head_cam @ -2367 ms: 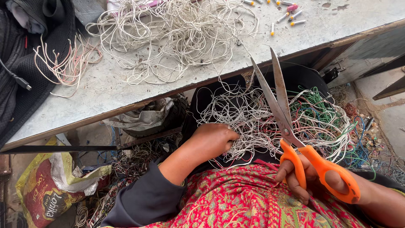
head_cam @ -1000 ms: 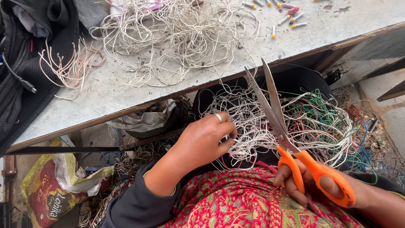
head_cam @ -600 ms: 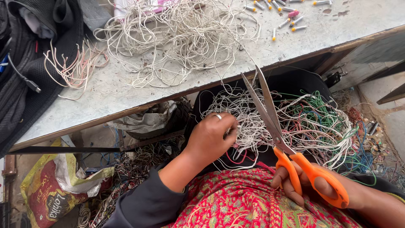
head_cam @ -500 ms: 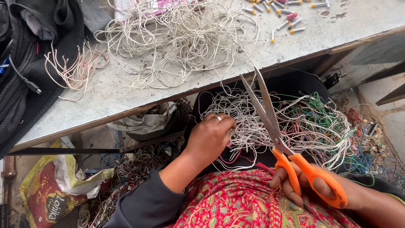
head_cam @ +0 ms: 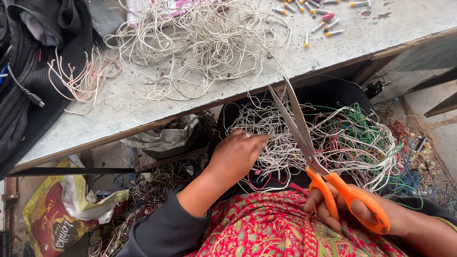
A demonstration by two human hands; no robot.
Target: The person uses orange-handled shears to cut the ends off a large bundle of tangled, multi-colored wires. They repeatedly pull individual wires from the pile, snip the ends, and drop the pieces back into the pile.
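The left hand (head_cam: 235,154) rests with fingers curled into the wire tangle (head_cam: 333,143) lying in the lap, pinching a few white strands. Just to its right, the right hand (head_cam: 352,209) grips the orange-handled scissors (head_cam: 309,152); their long blades are nearly closed and point up and slightly left, tips reaching the table edge (head_cam: 190,112) above both hands.

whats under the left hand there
The left hand rests on a tangle of white wires in the person's lap, with red and green strands mixed in. Whatever lies right beneath the palm and deeper in the pile is hidden.
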